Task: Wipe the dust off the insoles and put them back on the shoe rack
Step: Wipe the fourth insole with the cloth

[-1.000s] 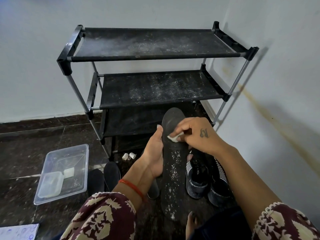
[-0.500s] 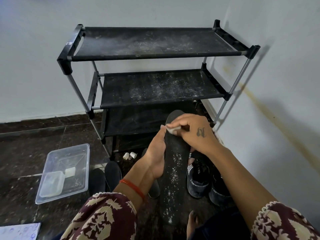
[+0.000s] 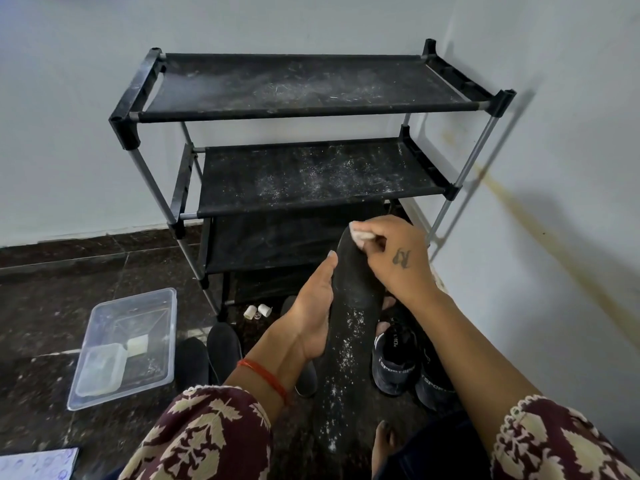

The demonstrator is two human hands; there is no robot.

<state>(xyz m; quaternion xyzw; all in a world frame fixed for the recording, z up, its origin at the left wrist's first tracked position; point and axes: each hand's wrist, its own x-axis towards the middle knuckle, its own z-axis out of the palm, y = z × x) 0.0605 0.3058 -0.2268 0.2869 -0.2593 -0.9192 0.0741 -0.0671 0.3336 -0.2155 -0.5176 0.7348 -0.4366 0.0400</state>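
Right now the left hand grasps a long black insole along its left edge, holding it up in front of the dusty shoe rack. At its far tip the right hand pinches a small white wipe against it; white dust speckles the insole's lower half.

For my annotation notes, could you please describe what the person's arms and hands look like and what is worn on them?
Both arms wear maroon sleeves with a cream leaf print and scalloped cream cuffs, pushed up the forearms. The left hand has a red-orange thread band at its wrist. The right hand bears a small dark tattoo on its back.
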